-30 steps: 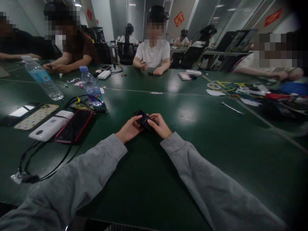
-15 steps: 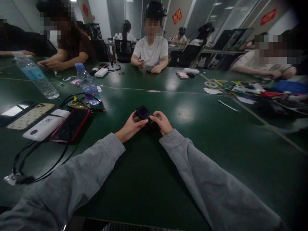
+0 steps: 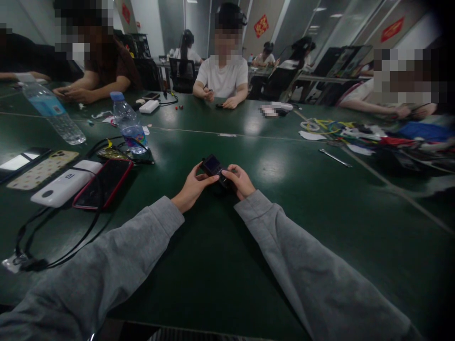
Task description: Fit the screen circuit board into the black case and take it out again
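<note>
A small black handheld device [image 3: 213,164] with a dark screen and a few buttons is held just over the green table [image 3: 199,279], near the middle of the view. My left hand [image 3: 192,187] grips its left side, the thumb lying along the lower edge of its front. On the other side my right hand [image 3: 241,182] has its fingers curled around the device, with the thumb over the button area. The fingers beneath the device are mostly hidden. What the screen displays is too dark to read.
To the left lie a red-edged phone [image 3: 104,183], a white power bank [image 3: 66,183] with a black cable, and more phones. Two water bottles [image 3: 130,124] stand beyond. At right are a wrench [image 3: 335,158] and a heap of cables [image 3: 377,130]. Several people sit around the table.
Both hands keep their hold on the device, and the right thumb has shifted slightly over the buttons. The surroundings move a little in view as my head turns slightly.
</note>
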`<state>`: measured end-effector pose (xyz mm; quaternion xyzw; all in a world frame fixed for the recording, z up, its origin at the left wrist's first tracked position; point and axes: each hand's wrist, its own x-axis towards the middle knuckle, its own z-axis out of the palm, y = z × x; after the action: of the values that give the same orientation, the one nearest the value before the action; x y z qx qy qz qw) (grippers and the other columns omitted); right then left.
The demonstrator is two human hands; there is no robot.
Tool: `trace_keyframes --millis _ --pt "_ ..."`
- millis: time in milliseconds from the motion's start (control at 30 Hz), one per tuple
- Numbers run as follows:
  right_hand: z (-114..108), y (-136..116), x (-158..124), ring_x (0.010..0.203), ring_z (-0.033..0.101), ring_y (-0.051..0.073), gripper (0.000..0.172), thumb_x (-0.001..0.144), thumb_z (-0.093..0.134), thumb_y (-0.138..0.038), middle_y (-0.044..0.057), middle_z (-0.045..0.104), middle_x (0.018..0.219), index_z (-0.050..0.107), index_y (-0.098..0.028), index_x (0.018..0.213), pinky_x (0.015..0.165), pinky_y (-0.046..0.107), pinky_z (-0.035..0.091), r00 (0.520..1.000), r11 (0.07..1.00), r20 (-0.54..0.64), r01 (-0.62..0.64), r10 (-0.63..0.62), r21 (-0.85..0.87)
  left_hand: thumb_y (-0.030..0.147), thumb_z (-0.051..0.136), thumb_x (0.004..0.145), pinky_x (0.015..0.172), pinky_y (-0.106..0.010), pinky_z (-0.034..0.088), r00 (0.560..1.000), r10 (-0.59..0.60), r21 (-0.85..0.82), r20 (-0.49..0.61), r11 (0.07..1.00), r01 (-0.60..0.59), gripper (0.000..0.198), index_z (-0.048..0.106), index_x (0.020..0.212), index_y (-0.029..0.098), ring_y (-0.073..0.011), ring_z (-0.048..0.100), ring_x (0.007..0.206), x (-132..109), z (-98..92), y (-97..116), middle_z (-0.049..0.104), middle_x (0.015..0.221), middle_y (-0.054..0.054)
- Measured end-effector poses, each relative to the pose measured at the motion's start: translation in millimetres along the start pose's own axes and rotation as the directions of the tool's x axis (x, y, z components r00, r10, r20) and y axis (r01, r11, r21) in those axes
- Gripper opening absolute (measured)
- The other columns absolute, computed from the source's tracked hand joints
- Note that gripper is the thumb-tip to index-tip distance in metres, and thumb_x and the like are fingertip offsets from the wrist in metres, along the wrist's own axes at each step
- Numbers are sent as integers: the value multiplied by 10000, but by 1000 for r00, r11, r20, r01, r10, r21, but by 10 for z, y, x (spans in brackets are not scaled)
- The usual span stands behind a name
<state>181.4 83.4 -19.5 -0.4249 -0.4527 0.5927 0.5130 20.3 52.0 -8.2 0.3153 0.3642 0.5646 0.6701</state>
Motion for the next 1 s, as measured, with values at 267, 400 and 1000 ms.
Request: trace_keyframes --millis 267,400,1000 --pt "11 -7 -2 576 565 117 515 521 858 -445 -53 603 710 473 -237 794 522 255 450 1000 1000 -5 4 -3 18 -28 774 628 1046 -330 383 999 -35 -71 -14 997 34 678 582 1221 240 -156 602 1041 -23 28 31 668 984 -17" --pt "4 -5 -2 560 562 119 501 534 848 -457 -46 624 699 485 -235 798 512 255 442 1000 1000 -15 -12 12 5 181 773 753 994 -285 403 995 -67 -161 80 984 80 446 613 1169 200 -146 619 1016 90 -60 35 687 1038 -40" --pt "27 93 74 800 661 186 454 649 771 -495 7 695 889 558 -239 957 767 384 534 985 983 169 56 -26 -176 416 578 905 872 -371 498 948 -277 -361 159 877 317 332 647 1145 198 -211 638 1036 96 -152 139 687 1165 -73"
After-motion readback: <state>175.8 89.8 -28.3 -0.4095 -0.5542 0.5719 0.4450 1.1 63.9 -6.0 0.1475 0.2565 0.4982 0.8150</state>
